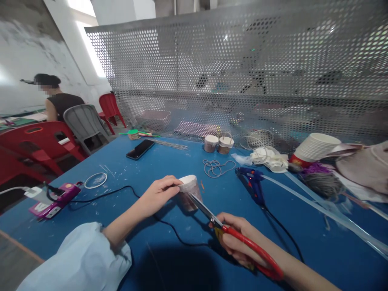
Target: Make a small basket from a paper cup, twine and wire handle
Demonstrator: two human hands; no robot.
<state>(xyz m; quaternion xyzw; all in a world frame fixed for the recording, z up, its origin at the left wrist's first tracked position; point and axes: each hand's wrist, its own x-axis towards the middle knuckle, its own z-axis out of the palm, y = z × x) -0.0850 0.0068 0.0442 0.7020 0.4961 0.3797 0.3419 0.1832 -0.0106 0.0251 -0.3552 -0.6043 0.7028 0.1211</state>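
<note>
My left hand [157, 196] grips a small paper cup [189, 192] by its rim, holding it tilted just above the blue table [169, 161]. My right hand [239, 240] is closed around red-handled scissors [230, 230]. The scissor blades point up and left, and their tips touch the side of the cup. A light blue sleeve covers my left upper arm.
A blue glue gun [253, 182] lies right of the cup, with a coil of string [216, 167] and two wrapped cups [218, 144] behind. A phone [140, 148], a pink device [56, 199] with a black cable, and stacked paper cups [315, 147] also sit here. A person sits far left by red chairs.
</note>
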